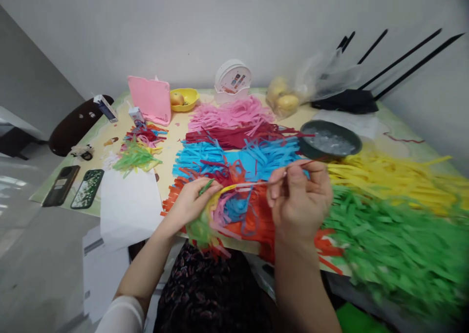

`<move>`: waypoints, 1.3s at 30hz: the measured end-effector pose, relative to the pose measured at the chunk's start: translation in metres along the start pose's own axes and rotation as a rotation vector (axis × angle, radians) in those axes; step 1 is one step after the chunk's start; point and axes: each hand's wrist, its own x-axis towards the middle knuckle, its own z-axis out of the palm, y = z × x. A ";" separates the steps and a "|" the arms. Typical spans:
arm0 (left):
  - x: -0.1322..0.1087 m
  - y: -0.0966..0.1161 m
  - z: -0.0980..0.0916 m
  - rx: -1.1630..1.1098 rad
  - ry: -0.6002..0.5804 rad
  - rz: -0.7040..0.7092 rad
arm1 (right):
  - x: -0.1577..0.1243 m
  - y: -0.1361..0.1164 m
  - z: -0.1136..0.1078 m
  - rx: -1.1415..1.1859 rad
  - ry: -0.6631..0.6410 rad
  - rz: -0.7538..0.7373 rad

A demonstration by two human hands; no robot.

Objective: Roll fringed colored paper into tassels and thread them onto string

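Observation:
My left hand [196, 196] is closed on a bundle of coloured paper-like strips [205, 215], with yellow, green, pink, blue and red tails hanging past the table's front edge. To its right, my right hand [300, 191] pinches thin strands [252, 184] stretched between the two hands. The exact ends in its fingers are blurred. Under and behind the hands lie fringed heaps: orange-red strips [262, 220], blue strips [271, 154], dark red strips [230, 136] and pink strips [230, 114]. Right of my right hand are yellow strips [395, 181] and green strips [399, 235].
A dark bowl [306, 149] holds something clear. Behind are a black router [344, 101], bagged yellow fruit [287, 103], a white round container [233, 78], a yellow dish [192, 98] and a pink tablet case [150, 98]. Two phones [87, 188] and white paper [128, 206] lie left.

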 end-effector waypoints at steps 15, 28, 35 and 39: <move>-0.012 0.019 -0.003 0.303 -0.098 0.178 | -0.011 0.006 0.023 -0.285 -0.650 0.246; -0.015 0.004 0.001 -0.225 0.424 0.069 | -0.026 0.002 0.020 -0.640 -0.391 -0.242; -0.016 0.009 0.004 -0.202 0.448 0.103 | -0.030 0.001 0.021 -0.725 -0.409 -0.320; -0.016 0.008 0.004 -0.127 0.452 0.130 | -0.029 0.001 0.019 -0.745 -0.418 -0.313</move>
